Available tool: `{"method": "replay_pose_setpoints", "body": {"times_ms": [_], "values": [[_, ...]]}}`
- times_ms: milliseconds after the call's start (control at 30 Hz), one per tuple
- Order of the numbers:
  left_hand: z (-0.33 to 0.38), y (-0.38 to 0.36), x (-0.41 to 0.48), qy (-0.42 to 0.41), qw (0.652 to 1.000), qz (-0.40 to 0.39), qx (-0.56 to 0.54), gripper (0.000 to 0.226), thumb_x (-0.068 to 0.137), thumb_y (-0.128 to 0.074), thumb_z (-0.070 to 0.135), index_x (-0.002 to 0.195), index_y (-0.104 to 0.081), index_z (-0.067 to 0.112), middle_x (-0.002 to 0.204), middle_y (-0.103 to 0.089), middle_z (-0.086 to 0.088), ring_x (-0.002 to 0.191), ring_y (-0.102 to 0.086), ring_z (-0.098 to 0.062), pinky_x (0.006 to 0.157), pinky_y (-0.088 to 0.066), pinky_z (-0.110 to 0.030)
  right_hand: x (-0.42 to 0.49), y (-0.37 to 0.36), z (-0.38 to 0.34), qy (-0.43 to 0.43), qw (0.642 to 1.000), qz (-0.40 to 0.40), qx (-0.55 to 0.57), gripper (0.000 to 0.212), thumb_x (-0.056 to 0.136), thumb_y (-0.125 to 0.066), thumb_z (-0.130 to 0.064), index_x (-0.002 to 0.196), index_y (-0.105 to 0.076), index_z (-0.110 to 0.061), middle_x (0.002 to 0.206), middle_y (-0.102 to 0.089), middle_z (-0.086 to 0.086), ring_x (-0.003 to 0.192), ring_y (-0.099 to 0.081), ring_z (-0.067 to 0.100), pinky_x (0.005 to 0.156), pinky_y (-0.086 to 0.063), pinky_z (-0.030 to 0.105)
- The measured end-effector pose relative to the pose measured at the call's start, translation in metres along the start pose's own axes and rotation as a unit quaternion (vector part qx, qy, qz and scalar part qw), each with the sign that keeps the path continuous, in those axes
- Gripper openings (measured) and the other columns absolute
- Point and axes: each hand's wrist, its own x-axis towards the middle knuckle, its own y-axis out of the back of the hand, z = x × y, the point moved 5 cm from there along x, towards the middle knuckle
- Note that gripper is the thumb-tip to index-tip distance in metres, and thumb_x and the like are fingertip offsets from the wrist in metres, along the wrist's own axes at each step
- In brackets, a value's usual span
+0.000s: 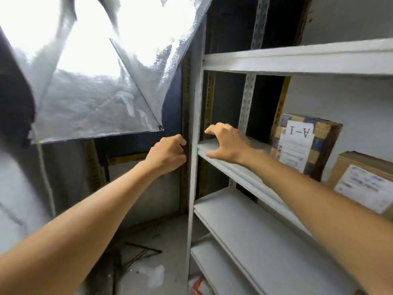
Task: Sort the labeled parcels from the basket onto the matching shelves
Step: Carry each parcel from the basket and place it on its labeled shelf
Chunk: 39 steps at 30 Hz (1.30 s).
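Note:
A cardboard parcel (304, 143) with an upside-down "A-1" label stands on the middle board (231, 169) of a white metal shelf. To its right lies a second brown parcel (365, 182) with a white label I cannot read. My right hand (227, 143) hovers over the left end of that board, fingers spread, holding nothing. My left hand (168, 154) is just left of the shelf's white front post (194, 167), its fingers curled against the post's edge with nothing seen in them. No basket is in view.
A silver softbox (95, 92) hangs at the upper left, close to the shelf. Its dark stand legs (142, 252) spread over the concrete floor. The shelf has a top board (297, 58) and two lower boards (255, 231).

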Motion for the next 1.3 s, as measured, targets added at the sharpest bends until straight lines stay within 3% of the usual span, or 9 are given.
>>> {"method": "replay_pose_setpoints", "body": {"times_ms": [133, 300, 367, 467, 667, 767, 933, 1133, 1300], "values": [[-0.070, 0.055, -0.096, 0.136, 0.986, 0.032, 0.089, 0.043, 0.080, -0.060, 0.017, 0.122, -0.055, 0.023, 0.110, -0.066, 0.004, 0.102, -0.062, -0.022, 0.089, -0.051, -0.039, -0.002, -0.049, -0.104, 0.128, 0.981, -0.089, 0.115, 0.067, 0.075, -0.078, -0.035, 0.133, -0.051, -0.016, 0.126, -0.059, 0.004, 0.114, -0.056, 0.019, 0.093, -0.051, 0.037], [-0.130, 0.128, -0.262, 0.307, 0.935, 0.084, 0.158, 0.040, 0.077, -0.062, 0.015, 0.116, -0.060, 0.021, 0.102, -0.067, 0.001, 0.097, -0.063, -0.023, 0.088, -0.052, -0.039, -0.047, -0.083, -0.270, 0.310, 0.914, -0.178, 0.193, 0.060, 0.074, -0.080, -0.036, 0.126, -0.059, -0.016, 0.114, -0.065, 0.002, 0.101, -0.062, 0.019, 0.087, -0.052, 0.032], [-0.139, 0.153, -0.345, 0.368, 0.906, 0.102, 0.184, 0.038, 0.076, -0.064, 0.016, 0.114, -0.062, 0.018, 0.100, -0.067, -0.002, 0.098, -0.063, -0.024, 0.089, -0.052, -0.039, -0.084, -0.081, -0.341, 0.380, 0.877, -0.196, 0.218, 0.060, 0.073, -0.081, -0.036, 0.125, -0.060, -0.014, 0.112, -0.065, 0.002, 0.096, -0.061, 0.018, 0.084, -0.049, 0.026], [-0.133, 0.190, -0.476, 0.460, 0.849, 0.111, 0.233, 0.034, 0.076, -0.064, 0.016, 0.110, -0.062, 0.017, 0.101, -0.066, -0.006, 0.097, -0.062, -0.026, 0.083, -0.051, -0.035, -0.150, -0.064, -0.440, 0.478, 0.818, -0.211, 0.240, 0.054, 0.069, -0.084, -0.032, 0.116, -0.066, -0.013, 0.104, -0.068, 0.002, 0.094, -0.063, 0.019, 0.085, -0.049, 0.029], [-0.063, 0.241, -0.697, 0.620, 0.730, 0.130, 0.256, 0.031, 0.081, -0.065, 0.021, 0.112, -0.062, 0.020, 0.102, -0.067, -0.001, 0.092, -0.064, -0.023, 0.081, -0.055, -0.040, -0.307, -0.003, -0.590, 0.635, 0.679, -0.236, 0.282, 0.042, 0.069, -0.083, -0.030, 0.106, -0.069, -0.015, 0.083, -0.064, -0.005, 0.082, -0.064, 0.017, 0.072, -0.049, 0.027], [-0.012, 0.249, -0.778, 0.670, 0.678, 0.149, 0.266, 0.028, 0.081, -0.067, 0.027, 0.108, -0.063, 0.018, 0.099, -0.068, -0.004, 0.091, -0.064, -0.025, 0.077, -0.056, -0.042, -0.391, 0.033, -0.642, 0.689, 0.611, -0.267, 0.285, 0.046, 0.072, -0.082, -0.032, 0.109, -0.067, -0.010, 0.089, -0.066, 0.001, 0.083, -0.061, 0.016, 0.071, -0.046, 0.025], [0.062, 0.248, -0.882, 0.738, 0.587, 0.162, 0.291, 0.036, 0.083, -0.065, 0.024, 0.117, -0.059, 0.017, 0.111, -0.064, -0.006, 0.099, -0.061, -0.027, 0.081, -0.054, -0.041, -0.517, 0.086, -0.692, 0.767, 0.506, -0.269, 0.288, 0.042, 0.074, -0.079, -0.031, 0.110, -0.068, -0.013, 0.089, -0.066, 0.000, 0.082, -0.062, 0.015, 0.069, -0.046, 0.024], [0.104, 0.254, -0.957, 0.799, 0.504, 0.182, 0.272, 0.042, 0.080, -0.069, 0.027, 0.119, -0.057, 0.020, 0.114, -0.062, -0.005, 0.102, -0.060, -0.026, 0.080, -0.049, -0.036, -0.607, 0.127, -0.732, 0.820, 0.424, -0.252, 0.290, 0.047, 0.073, -0.080, -0.033, 0.113, -0.065, -0.013, 0.103, -0.067, 0.004, 0.086, -0.061, 0.017, 0.072, -0.049, 0.026], [0.118, 0.267, -0.994, 0.824, 0.454, 0.217, 0.261, 0.043, 0.083, -0.066, 0.026, 0.124, -0.055, 0.019, 0.119, -0.062, -0.003, 0.107, -0.058, -0.024, 0.083, -0.046, -0.034, -0.643, 0.144, -0.780, 0.842, 0.378, -0.252, 0.292, 0.053, 0.074, -0.080, -0.033, 0.118, -0.062, -0.012, 0.109, -0.064, 0.005, 0.094, -0.062, 0.020, 0.081, -0.054, 0.033]]}}
